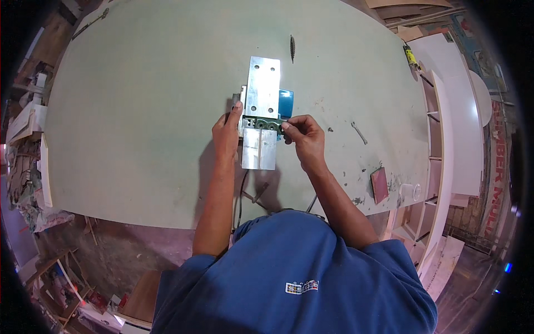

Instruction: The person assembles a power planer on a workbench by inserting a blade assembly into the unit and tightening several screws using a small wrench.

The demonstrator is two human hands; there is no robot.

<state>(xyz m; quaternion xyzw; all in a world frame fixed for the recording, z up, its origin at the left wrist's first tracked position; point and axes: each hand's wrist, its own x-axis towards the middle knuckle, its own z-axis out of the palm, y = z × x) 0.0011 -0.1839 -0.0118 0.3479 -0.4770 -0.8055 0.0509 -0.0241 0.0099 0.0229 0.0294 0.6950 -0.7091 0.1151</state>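
An electric hand planer (263, 89) lies upside down on the pale green table, its two silver sole plates facing up and a blue part of its body showing at the right. Between the plates runs a dark green cutter drum (266, 124) with round bolt heads. My left hand (226, 133) is closed around the planer's left side, thumb up along the edge. At the drum's right end, my right hand (303, 136) pinches with thumb and fingers; any small part between the fingertips is hidden.
A wrench (359, 133) lies to the right. Beyond the planer is a thin dark strip (292, 49). Nearer the right edge are a reddish block (379, 185) and a clear plastic cup (410, 192). A black cord (242, 197) runs toward me. White shelving (436, 139) stands along the right.
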